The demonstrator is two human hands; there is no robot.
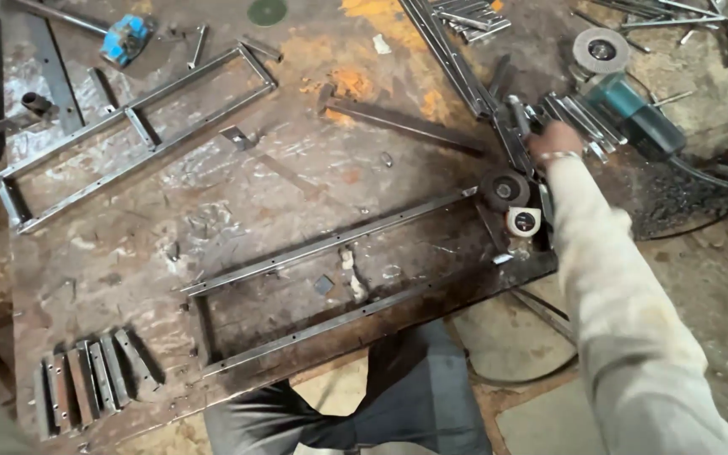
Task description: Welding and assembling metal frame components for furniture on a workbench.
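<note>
My right hand (552, 137) reaches far across the rusty steel worktable (212, 194) to a pile of short metal strips (579, 118) at its right edge, fingers closed around or on one of them. The sleeve is pale. A teal angle grinder (625, 97) with a flap disc lies just beyond the hand. A long welded steel frame (339, 286) lies in front of me, with two round grinding discs (507, 198) at its right end. My left hand is out of sight.
A second rectangular frame (128, 126) lies at the back left. Several short flat bars (94, 383) sit in a row at the near left corner. A blue tool (125, 38) and long angle bars (448, 50) lie at the back. Cables trail on the floor at right.
</note>
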